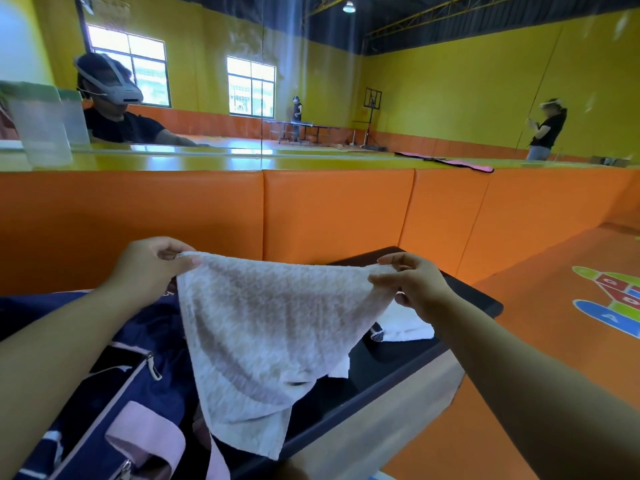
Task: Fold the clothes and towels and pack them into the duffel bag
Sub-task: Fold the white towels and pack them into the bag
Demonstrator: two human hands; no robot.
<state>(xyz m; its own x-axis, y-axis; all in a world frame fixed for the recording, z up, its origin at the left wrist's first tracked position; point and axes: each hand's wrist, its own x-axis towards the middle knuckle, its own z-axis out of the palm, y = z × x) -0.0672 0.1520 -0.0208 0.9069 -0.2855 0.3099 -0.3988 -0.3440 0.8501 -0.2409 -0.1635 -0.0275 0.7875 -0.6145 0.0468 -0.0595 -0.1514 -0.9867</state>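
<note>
A white terry towel (263, 327) hangs in the air in front of me, stretched along its top edge. My left hand (152, 268) pinches its upper left corner and my right hand (412, 282) pinches its upper right corner. The towel's lower end droops to a point over the black table top (388, 368). Below my left arm lies the navy duffel bag (114, 386) with pink straps and a silver zip pull; the towel hides part of it. A folded white cloth (405, 323) rests on the table behind my right hand.
An orange padded wall (329, 213) with a mirror above it stands right behind the table. The orange floor (554, 327) with a coloured hopscotch print lies to the right. People appear far off and in the mirror. A pink strap (450, 164) lies on the ledge.
</note>
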